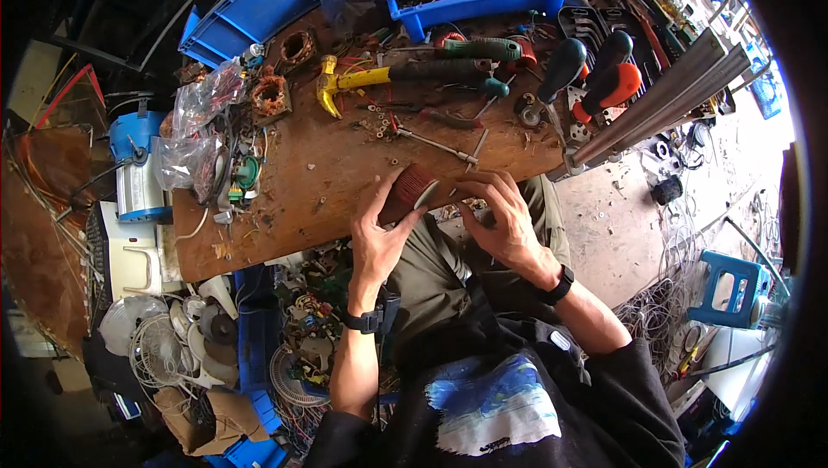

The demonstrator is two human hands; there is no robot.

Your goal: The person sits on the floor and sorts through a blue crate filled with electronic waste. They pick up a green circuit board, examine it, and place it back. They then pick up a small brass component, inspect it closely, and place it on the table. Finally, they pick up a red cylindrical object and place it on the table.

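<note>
My left hand (381, 232) grips a short round part (414, 184) with a reddish ribbed side and a pale end face, at the near edge of the wooden workbench (304, 203). Just to its right, my right hand (501, 212) has its fingers bent beside a small pale piece; whether it pinches that piece is not clear. Beyond the hands lies a metal rod tool with a crossbar (440, 146). A claw hammer with a yellow head (362, 78) rests farther back, near a green-handled screwdriver (485, 49).
Blue plastic bins (479, 3) stand at the back. Screwdrivers (561, 70) and long metal channels (660, 99) rise at the right. Copper-wound motor stators (268, 96) and plastic bags (204, 96) lie at the left. Below the bench are bins of scrap parts (314, 313); a blue stool (728, 290) stands right.
</note>
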